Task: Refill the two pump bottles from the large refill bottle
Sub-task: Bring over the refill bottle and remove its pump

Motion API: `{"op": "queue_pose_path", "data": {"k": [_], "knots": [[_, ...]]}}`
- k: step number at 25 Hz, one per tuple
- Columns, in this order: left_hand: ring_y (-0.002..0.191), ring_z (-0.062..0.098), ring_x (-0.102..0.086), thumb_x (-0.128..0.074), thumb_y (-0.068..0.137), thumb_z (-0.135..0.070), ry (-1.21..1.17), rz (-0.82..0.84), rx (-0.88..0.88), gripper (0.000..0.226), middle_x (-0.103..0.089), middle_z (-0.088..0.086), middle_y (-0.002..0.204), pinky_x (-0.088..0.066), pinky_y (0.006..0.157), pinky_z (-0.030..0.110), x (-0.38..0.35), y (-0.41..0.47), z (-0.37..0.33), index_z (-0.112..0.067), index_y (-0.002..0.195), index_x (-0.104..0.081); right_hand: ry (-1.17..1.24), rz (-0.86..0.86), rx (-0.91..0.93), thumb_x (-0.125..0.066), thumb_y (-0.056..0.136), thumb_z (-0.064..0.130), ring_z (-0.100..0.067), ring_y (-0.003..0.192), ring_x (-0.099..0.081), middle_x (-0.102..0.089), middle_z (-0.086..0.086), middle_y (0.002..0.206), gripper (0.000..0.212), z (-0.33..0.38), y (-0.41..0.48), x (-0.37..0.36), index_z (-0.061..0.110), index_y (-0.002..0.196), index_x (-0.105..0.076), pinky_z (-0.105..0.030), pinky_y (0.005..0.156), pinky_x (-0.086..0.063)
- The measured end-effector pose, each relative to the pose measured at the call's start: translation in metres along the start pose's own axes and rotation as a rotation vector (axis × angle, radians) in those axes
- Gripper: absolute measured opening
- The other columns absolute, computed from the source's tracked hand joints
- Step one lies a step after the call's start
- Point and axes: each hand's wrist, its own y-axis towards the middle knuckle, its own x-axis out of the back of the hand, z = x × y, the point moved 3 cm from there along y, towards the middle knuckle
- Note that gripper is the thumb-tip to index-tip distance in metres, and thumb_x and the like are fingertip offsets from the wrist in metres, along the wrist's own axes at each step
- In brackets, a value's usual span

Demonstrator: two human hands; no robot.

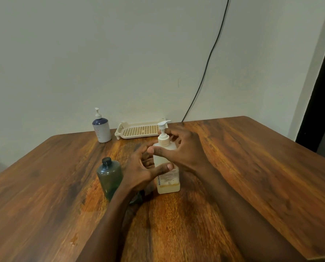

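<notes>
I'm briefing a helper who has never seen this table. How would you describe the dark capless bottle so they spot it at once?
Start at the wooden table and find the clear pump bottle near its middle. Just left of it stands a dark green bottle. Unlike that one and the purple-topped pump bottle by the wall, it has no pump: its black neck is open.

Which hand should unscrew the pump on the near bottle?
Right. The right hand is up at the pump collar, while the left hand sits lower, thumb across the bottle, probably better for steadying it.
</notes>
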Motion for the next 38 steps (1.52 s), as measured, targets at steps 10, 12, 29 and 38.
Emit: {"op": "queue_pose_path", "data": {"k": [10, 12, 29, 38], "knots": [[0.114, 0.007, -0.069, -0.092, 0.064, -0.05, 0.022, -0.01, -0.039, 0.094, -0.071, -0.007, 0.128, -0.06, 0.089, 0.026, -0.002, 0.0, -0.001, -0.028, 0.146, -0.052, 0.23, 0.202, -0.117, -0.075, 0.093, 0.031, -0.009, 0.116, -0.065, -0.07, 0.007, 0.127, 0.042, -0.005, 0.003, 0.009, 0.02, 0.132, -0.066, -0.038, 0.099, -0.055], [0.112, -0.007, -0.065, -0.094, 0.065, -0.047, 0.042, -0.032, -0.038, 0.083, -0.07, -0.024, 0.12, -0.056, 0.084, 0.014, -0.003, -0.002, -0.003, -0.039, 0.138, -0.055, 0.117, 0.166, -0.107, -0.081, 0.083, 0.049, -0.006, 0.11, -0.065, -0.069, 0.008, 0.122, 0.055, -0.002, 0.0, 0.008, 0.022, 0.129, -0.066, -0.029, 0.092, -0.057], [0.099, -0.016, -0.064, -0.087, 0.058, -0.067, 0.09, -0.075, -0.054, 0.084, -0.069, -0.021, 0.111, -0.053, 0.075, 0.007, -0.005, -0.006, -0.009, -0.041, 0.132, -0.056, 0.035, -0.052, -0.152, -0.085, 0.066, 0.067, -0.003, 0.096, -0.065, -0.071, 0.006, 0.112, 0.072, 0.004, -0.003, 0.014, 0.025, 0.121, -0.066, -0.019, 0.076, -0.057], [0.112, 0.009, -0.07, -0.087, 0.064, -0.059, 0.064, -0.047, -0.074, 0.093, -0.071, -0.005, 0.126, -0.062, 0.09, 0.035, -0.005, -0.003, -0.006, -0.031, 0.145, -0.052, 0.463, 0.24, -0.219, -0.065, 0.098, 0.015, -0.007, 0.13, -0.057, -0.057, 0.0, 0.148, 0.059, 0.0, 0.002, 0.013, 0.022, 0.153, -0.046, -0.025, 0.097, -0.055]]}}
